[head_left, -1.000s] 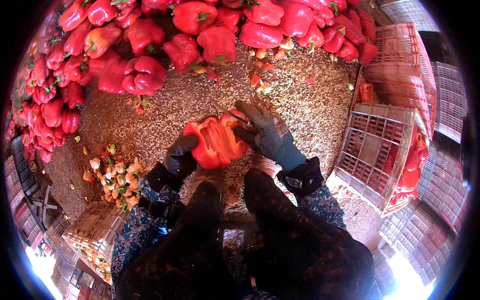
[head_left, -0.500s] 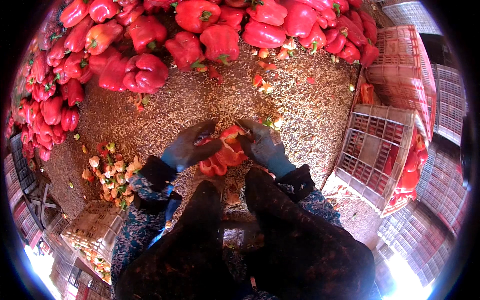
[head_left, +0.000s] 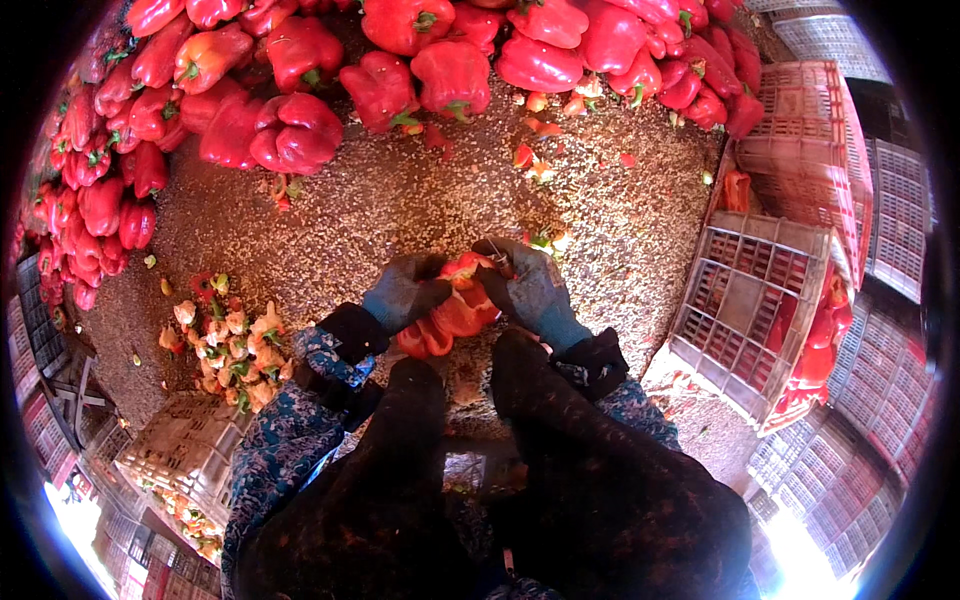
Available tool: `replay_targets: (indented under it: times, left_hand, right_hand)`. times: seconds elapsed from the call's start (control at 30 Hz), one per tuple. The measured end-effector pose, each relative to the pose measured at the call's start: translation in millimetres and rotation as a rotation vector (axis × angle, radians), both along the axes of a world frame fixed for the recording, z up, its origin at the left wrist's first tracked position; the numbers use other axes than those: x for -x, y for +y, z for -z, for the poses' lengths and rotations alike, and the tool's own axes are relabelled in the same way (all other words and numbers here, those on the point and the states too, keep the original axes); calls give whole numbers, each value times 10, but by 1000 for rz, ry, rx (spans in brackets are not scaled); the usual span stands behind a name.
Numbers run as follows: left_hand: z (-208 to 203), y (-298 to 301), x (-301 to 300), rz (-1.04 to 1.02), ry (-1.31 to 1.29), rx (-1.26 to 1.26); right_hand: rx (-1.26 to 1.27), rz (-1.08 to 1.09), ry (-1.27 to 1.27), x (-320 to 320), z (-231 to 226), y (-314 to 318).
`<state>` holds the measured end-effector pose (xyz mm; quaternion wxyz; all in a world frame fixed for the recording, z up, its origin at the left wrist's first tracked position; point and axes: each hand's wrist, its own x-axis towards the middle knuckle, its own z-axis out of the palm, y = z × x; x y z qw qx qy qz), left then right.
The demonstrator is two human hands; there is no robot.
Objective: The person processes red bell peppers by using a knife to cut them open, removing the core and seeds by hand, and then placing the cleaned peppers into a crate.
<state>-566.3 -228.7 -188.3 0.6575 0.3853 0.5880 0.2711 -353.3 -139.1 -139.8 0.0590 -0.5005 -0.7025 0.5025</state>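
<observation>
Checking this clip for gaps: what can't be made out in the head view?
- Inside of the red pepper: covered by the left hand and right hand.
- Any tool in the right hand: too small, hidden by the glove.
- Pepper pile: cut off by the top rim.

Heaped red peppers (head_left: 300, 130), a scrap pile (head_left: 225, 340), pink crates (head_left: 750, 300) surround.

My one head camera looks steeply down, close over my left hand (head_left: 402, 292) and right hand (head_left: 530, 290); its fisheye bends the peppers (head_left: 300, 130) beyond them and crates (head_left: 755, 310) rightward.
</observation>
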Motion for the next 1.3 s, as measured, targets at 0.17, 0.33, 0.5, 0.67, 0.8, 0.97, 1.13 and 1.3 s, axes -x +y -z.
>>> replay_targets:
  times: [0.17,0.33,0.5,0.67,0.8,0.97,1.13,1.3]
  left_hand:
    - [56,-159,43,-133,-316,98]
    - [-92,-71,26,-174,-291,99]
    - [-490,-70,85,-78,-156,-42]
    - [-426,-63,31,76,2,-89]
    - [-430,-75,27,53,-103,-44]
    - [-297,-171,18,-27,-96,18]
    - [-317,-204,-32,-166,-165,187]
    - [-282,-172,-48,-329,-114,270]
  right_hand:
    - [232,-175,-127,9,-47,-14]
    - [342,-104,183,-65,42,-152]
    - [574,75,237,-101,150,-175]
    - [554,17,125,-7,-47,-177]
    - [616,30,10,119,-439,-77]
    - [627,11,125,69,-257,-88]
    - [744,75,374,19,-192,-184]
    - [776,-2,261,88,-463,-93]
